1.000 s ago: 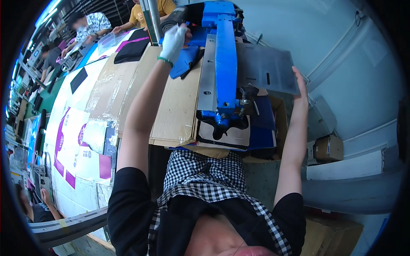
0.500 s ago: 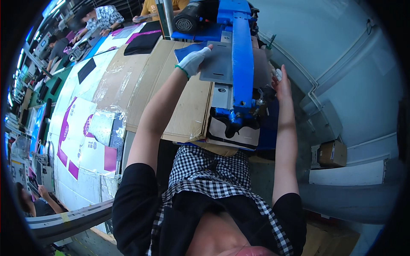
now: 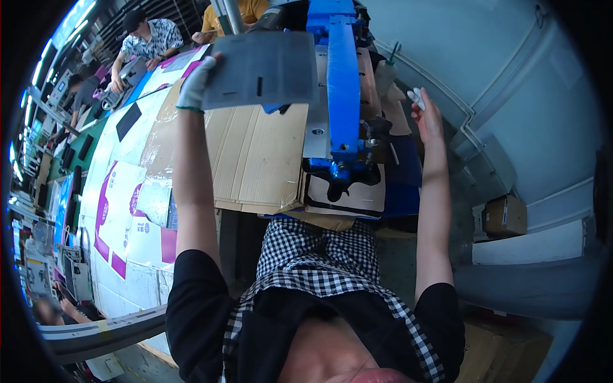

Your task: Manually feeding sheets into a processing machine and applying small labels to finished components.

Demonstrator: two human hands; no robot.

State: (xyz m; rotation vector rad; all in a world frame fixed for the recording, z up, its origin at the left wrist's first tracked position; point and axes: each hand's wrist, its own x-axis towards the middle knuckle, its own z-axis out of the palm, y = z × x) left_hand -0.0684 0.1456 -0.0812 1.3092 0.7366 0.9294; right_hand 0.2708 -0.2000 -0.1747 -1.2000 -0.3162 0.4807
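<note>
Head camera is showing the left hand point(image 3: 196, 83), gloved in white, holding a grey see-through sheet point(image 3: 271, 70). Its thumb and fingers are pinching the sheet's left edge. The sheet is hanging just left of the blue machine arm point(image 3: 343, 89), above the cardboard point(image 3: 262, 159). On the other side, the right hand point(image 3: 429, 118) is hanging apart from things. Its fingers are bending loosely, with white on their tips, and are holding nothing that I'm making out.

I'm guessing that the step is handling this sheet beside the blue machine arm. A next move is probably calling for a firm pinch and a level sheet, since just one hand is holding it.

The sheet's right edge is sitting near the blue machine arm, so a swing that way is risking a bump. Its far edge is showing near the pole point(image 3: 228, 16). More open room is lying on the near side, over the cardboard. For the right hand, a bottle point(image 3: 385, 75) is standing near on the inner side, and the wall point(image 3: 498, 51) is rising on the outer side.
</note>
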